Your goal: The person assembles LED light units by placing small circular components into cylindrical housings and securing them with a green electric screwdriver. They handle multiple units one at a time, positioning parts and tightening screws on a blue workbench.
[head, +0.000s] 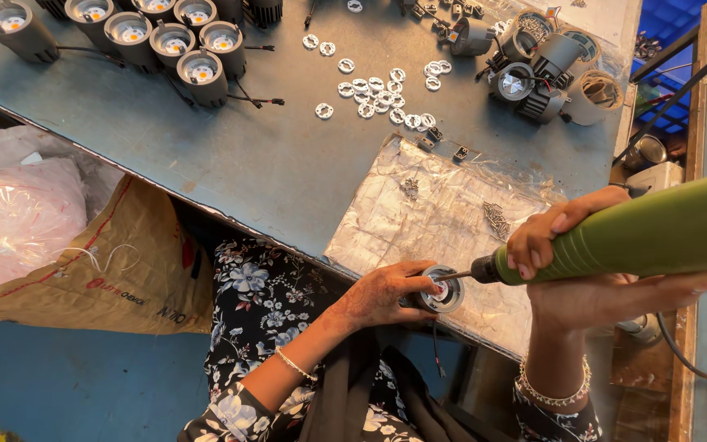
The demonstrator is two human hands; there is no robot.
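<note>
Spotlight housing (440,293), small rigid metal cylinder, lower centre of frame at table edge over foil sheet (419,213), clamped round its body by left hand (386,295), right hand (566,254) wrapped tight on green electric screwdriver (640,237), bit on housing face; probably light, best gripped by sides.

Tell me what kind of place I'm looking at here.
Likely a small light-fitting assembly workshop: rows of finished lamp housings on the bench, loose white rings, and a green electric screwdriver driving into a lamp.
</note>
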